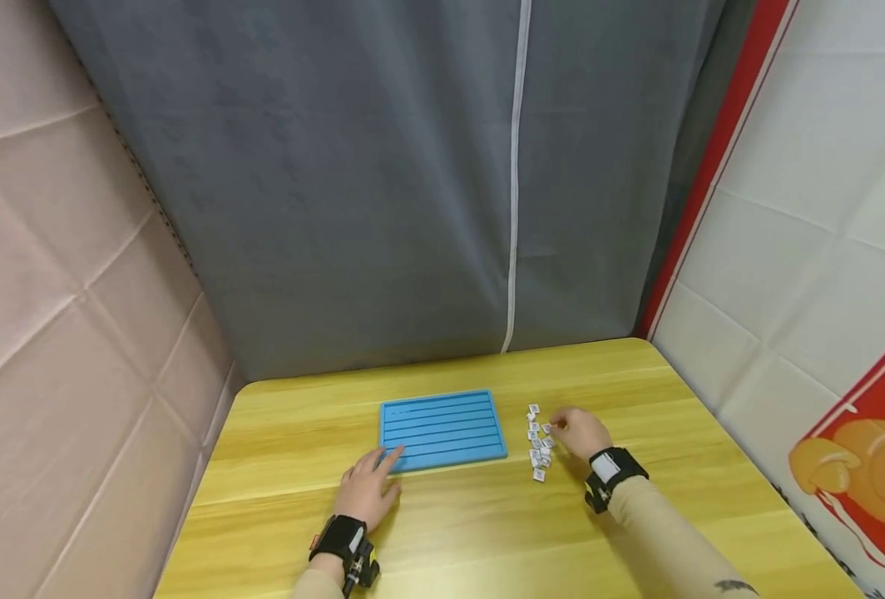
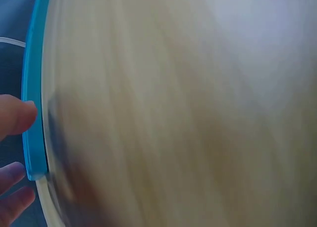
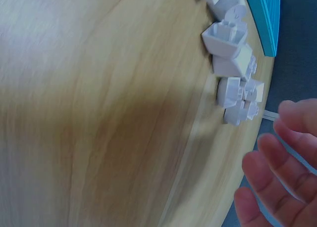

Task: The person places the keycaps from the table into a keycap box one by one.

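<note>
A light-blue grooved board (image 1: 442, 430) lies on the table. My left hand (image 1: 365, 491) rests at its near left corner, fingers spread and reaching over the edge; in the left wrist view the fingertips (image 2: 22, 115) stand against the blue rim (image 2: 34, 88). Right of the board, several small white keycaps (image 1: 538, 445) form a loose column, hollow with stems inside in the right wrist view. My right hand (image 1: 580, 433) is at the column's right side, thumb and forefinger drawn together at a keycap (image 1: 547, 428). The other fingers (image 3: 272, 180) are loosely bent.
The wooden table (image 1: 472, 532) has rounded far corners. Behind it hangs a grey curtain (image 1: 375, 208). A pale wall cloth (image 1: 76, 291) stands on the left, a white and red one (image 1: 802, 249) on the right. Both wrists wear black straps (image 1: 341, 537).
</note>
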### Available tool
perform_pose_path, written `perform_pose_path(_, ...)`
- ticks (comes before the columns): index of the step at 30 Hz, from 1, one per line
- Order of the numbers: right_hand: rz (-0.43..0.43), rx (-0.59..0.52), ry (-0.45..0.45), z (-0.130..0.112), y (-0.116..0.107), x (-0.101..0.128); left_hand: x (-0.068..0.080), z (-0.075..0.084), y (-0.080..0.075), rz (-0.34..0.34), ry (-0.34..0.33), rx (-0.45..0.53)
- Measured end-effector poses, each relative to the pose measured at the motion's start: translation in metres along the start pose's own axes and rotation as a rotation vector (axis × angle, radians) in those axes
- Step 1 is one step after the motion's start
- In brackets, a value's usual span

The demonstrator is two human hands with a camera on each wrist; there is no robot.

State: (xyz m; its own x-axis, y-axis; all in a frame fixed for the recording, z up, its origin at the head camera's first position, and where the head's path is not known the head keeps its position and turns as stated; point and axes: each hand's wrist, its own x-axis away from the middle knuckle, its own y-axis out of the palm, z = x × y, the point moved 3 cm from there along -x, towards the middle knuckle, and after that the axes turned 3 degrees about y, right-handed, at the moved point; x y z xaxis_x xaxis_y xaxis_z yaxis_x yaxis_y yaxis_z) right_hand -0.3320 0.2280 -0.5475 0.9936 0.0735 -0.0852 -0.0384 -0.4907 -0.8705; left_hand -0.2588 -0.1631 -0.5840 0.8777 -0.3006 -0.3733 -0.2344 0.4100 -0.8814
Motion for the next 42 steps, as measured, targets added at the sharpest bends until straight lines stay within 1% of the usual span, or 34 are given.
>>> perform_pose_path(3,-0.035,0.020,-0.007,0.002,0.002,-0.001,-0.001,-0.007,0.002,-0.023,-0.007,-0.001)
perform_pose_path(7,-0.096,-0.006,-0.036,0.005,0.008,-0.001,-0.002,-0.013,0.006,-0.029,-0.026,0.023)
perform_pose_path(10,-0.137,-0.032,-0.059,0.006,0.012,-0.002,-0.002,-0.014,0.008,-0.016,-0.041,0.022)
perform_pose_path(13,-0.157,-0.034,-0.046,0.008,0.014,-0.003,-0.004,-0.014,0.008,-0.004,-0.057,0.012)
perform_pose_path(16,-0.162,-0.029,-0.042,0.006,0.013,-0.004,-0.009,-0.013,0.005,-0.009,-0.070,-0.006)
perform_pose_path(20,-0.157,-0.001,-0.069,0.004,0.013,-0.004,-0.014,-0.015,0.005,-0.011,-0.079,-0.022)
perform_pose_path(25,-0.146,0.068,-0.090,0.004,0.017,-0.005,-0.016,-0.014,0.003,-0.001,-0.091,-0.016)
perform_pose_path(29,-0.149,0.099,-0.073,0.007,0.021,-0.006,-0.012,-0.010,0.001,0.002,-0.098,-0.012)
perform_pose_path(33,-0.147,0.098,-0.072,0.007,0.022,-0.006,-0.007,-0.005,0.000,0.002,-0.101,-0.006)
perform_pose_path(38,-0.144,0.090,-0.067,0.006,0.019,-0.006,-0.004,0.003,-0.002,-0.031,-0.114,0.007)
perform_pose_path(42,-0.143,0.091,-0.066,0.007,0.019,-0.007,-0.001,0.009,-0.001,-0.047,-0.109,0.006)
